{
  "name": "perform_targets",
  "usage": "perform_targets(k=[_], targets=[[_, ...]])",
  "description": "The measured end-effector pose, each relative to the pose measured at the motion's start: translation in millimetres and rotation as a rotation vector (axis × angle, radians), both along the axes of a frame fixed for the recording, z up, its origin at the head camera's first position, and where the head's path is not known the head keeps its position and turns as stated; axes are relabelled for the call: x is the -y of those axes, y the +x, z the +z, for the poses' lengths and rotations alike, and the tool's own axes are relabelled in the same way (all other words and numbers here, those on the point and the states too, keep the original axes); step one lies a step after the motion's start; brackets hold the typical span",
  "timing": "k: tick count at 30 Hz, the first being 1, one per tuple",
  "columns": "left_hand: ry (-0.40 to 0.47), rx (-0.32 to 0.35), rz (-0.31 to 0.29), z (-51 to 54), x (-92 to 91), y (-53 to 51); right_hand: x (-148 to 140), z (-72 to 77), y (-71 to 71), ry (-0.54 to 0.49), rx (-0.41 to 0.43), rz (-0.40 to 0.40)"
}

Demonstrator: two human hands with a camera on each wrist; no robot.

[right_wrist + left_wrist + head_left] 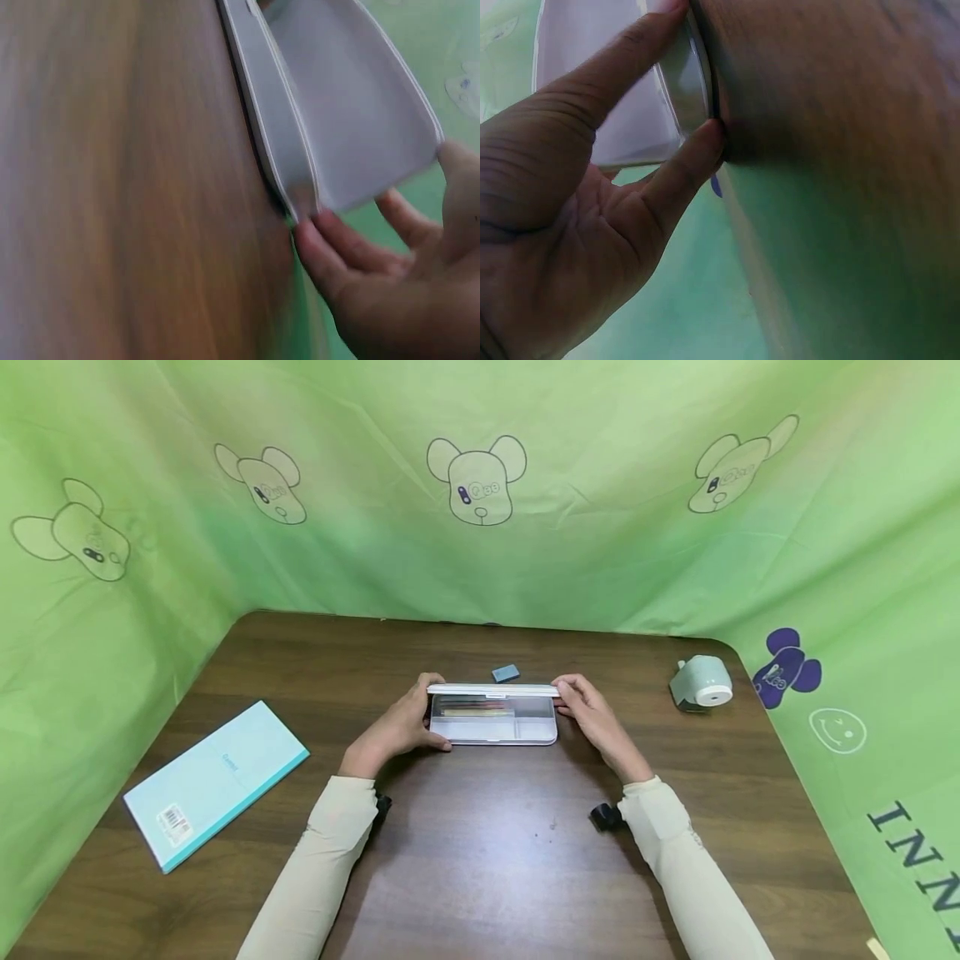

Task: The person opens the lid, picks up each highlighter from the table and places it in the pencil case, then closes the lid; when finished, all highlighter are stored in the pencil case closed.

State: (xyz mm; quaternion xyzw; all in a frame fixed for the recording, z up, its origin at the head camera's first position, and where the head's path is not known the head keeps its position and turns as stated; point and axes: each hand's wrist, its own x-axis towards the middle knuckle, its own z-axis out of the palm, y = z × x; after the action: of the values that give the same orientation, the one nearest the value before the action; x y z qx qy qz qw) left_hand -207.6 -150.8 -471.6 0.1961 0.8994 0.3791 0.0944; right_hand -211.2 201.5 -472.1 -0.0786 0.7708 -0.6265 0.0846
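A white pencil case lies in the middle of the table with its lid raised at the far side. Several thin pencils show in its left compartment. My left hand grips the left end, thumb at the near corner and other fingers toward the back. At the right end, my right hand holds the lid's corner; in the right wrist view its thumb touches the lid while fingertips touch the end of the case. Part of the left fingers is hidden behind the case.
Just behind the case lies a small blue block, like an eraser. A light blue notebook with a barcode is at the left. A pale pencil sharpener stands at the far right. Green cloth hangs around the table.
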Motion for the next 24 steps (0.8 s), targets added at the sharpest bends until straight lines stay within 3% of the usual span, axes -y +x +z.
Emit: perform_targets(k=[1, 3, 5, 6, 10, 11, 16, 24], targets=[[0.007, 0.013, -0.014, -0.4, 1.4, -0.8, -4, -0.4, 0.6, 0.015, -0.007, 0.022], [0.023, 0.082, -0.03, 12.8, 1.4, 4.2, -12, -1.6, 1.7, 0.057, -0.028, 0.076], [0.017, 0.101, -0.048, 10.1, 6.0, 2.3, -18, -2.7, 2.1, 0.086, -0.038, 0.125], [0.012, 0.125, -0.05, 18.4, 5.6, 5.2, -20, -3.2, 2.0, 0.098, -0.039, 0.143], [-0.009, 0.114, -0.069, 22.4, 9.6, 7.7, -19, -2.9, 1.4, 0.111, -0.051, 0.206], [-0.008, 0.119, -0.069, 27.2, 8.6, 10.3, -18, -3.1, 1.1, 0.116, -0.048, 0.211], [-0.045, 0.118, -0.05, 25.6, 1.0, 9.6, -19, -4.5, -2.3, 0.183, -0.071, 0.235], [-0.098, 0.128, -0.002, 30.0, -12.2, 8.8, -20, -6.4, 2.2, 0.232, -0.089, 0.209]])
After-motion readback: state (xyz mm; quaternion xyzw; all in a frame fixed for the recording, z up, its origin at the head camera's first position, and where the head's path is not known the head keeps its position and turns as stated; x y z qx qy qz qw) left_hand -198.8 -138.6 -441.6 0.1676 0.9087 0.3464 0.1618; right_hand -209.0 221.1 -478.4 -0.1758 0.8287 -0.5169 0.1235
